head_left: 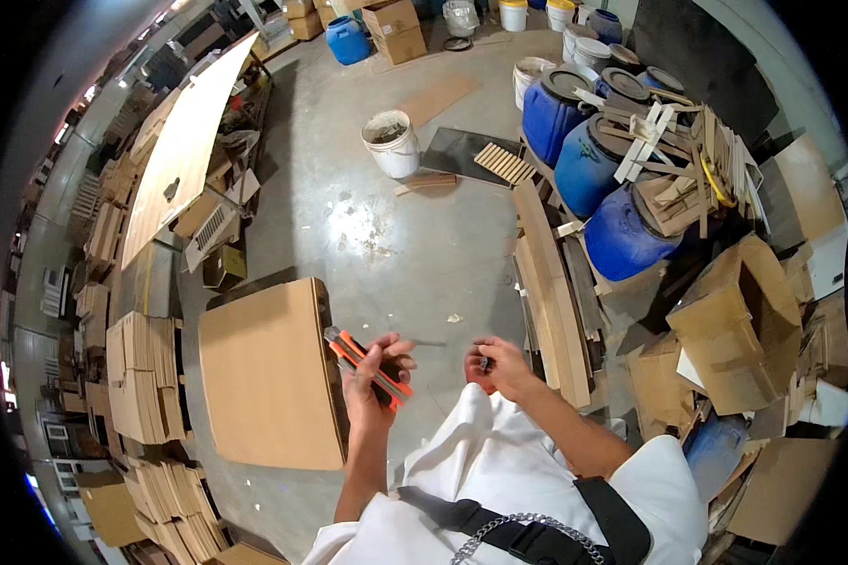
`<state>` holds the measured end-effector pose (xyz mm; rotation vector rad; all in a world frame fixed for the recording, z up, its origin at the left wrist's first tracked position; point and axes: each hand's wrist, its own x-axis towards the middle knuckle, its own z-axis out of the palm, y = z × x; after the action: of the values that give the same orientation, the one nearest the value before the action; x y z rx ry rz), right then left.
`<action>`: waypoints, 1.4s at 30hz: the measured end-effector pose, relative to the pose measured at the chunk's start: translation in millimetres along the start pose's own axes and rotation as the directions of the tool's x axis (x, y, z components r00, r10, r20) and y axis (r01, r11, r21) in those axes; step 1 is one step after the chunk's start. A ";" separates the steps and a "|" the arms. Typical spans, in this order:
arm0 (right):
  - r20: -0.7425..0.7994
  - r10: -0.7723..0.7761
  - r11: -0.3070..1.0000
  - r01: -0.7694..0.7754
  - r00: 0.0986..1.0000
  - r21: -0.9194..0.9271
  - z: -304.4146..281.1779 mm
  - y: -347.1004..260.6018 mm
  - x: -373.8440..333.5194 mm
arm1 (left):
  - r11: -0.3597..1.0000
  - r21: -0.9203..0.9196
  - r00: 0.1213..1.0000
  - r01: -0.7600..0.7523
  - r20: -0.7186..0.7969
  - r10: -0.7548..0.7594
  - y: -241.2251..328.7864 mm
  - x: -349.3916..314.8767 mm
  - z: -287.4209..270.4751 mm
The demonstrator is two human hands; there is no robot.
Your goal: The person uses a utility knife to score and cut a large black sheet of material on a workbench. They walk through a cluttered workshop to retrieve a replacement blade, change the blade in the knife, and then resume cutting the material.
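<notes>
My left hand [372, 377] is closed around an orange and black utility knife [347, 347], which slants across the palm with its metal tip pointing up and left. A thin grey strip [431, 344], perhaps a blade, shows just right of the left fingertips; whether they grip it I cannot tell. My right hand [504, 367] is apart from the left, in front of my white shirt [509, 443]. Its fingers are curled together around a small dark piece too small to name. Left of my left hand lies a flat brown cardboard stack [269, 377].
Stacked cardboard sheets [146, 377] and a long pale board [193, 141] line the left. A white bucket [391, 146] stands ahead. Long planks [551, 292], blue drums [627, 235], scrap wood and an open carton [740, 325] crowd the right.
</notes>
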<state>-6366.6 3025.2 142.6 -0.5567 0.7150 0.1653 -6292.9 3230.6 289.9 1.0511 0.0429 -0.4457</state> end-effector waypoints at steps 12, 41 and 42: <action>0.036 0.122 0.951 -0.107 0.992 -0.291 187.1 -51.4 229.0 | 0.949 0.311 0.947 0.044 -0.316 0.059 138.3 288.1 -206.3; -0.922 -0.347 0.873 -0.299 0.171 -0.384 -568.1 580.7 590.5 | 0.096 -0.002 0.051 0.995 -0.839 -0.542 -163.5 446.0 -567.2; -0.825 -0.560 0.825 -0.042 0.074 -0.564 -609.1 577.6 593.0 | 0.104 -0.012 0.050 0.995 -0.815 -0.577 -171.4 446.4 -589.1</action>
<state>-6462.4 3160.3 -871.7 -1.3189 1.9631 -0.5381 -5847.4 3508.0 -258.1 1.7321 1.4442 -1.2826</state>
